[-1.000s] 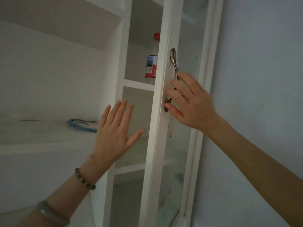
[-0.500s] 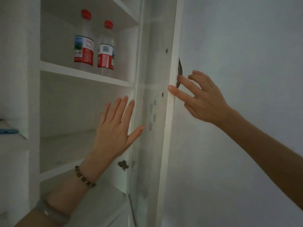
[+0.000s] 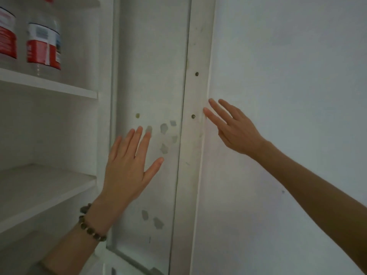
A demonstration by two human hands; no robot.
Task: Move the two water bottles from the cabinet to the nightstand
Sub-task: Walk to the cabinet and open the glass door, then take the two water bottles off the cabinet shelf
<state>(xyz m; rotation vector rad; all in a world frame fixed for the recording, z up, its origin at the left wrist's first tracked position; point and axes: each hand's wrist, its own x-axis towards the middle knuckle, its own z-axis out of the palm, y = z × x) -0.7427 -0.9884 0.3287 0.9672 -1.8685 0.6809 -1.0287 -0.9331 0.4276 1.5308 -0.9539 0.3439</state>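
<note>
Two clear water bottles with red and white labels stand on the upper shelf [image 3: 59, 87] of the white cabinet, at the top left: one bottle [image 3: 43, 44] fully in view up to its shoulder, the other bottle [image 3: 7, 36] cut by the left edge. My left hand [image 3: 129, 165] is raised flat with fingers apart in front of the swung-open glass door [image 3: 151, 76], well below and right of the bottles. My right hand [image 3: 232, 128] is open, its fingertips at the door's outer edge against the wall. Neither hand holds anything.
The cabinet door stands fully open against the wall [image 3: 288, 76] on the right; grey smudges mark its pane. A bare lower shelf [image 3: 39, 187] lies under the bottles. A beaded bracelet [image 3: 89, 227] is on my left wrist.
The door has swung from nearly closed to wide open against the wall. My right hand has let go of the handle and rests at the door's edge. The view has shifted right, so the bottles sit farther left.
</note>
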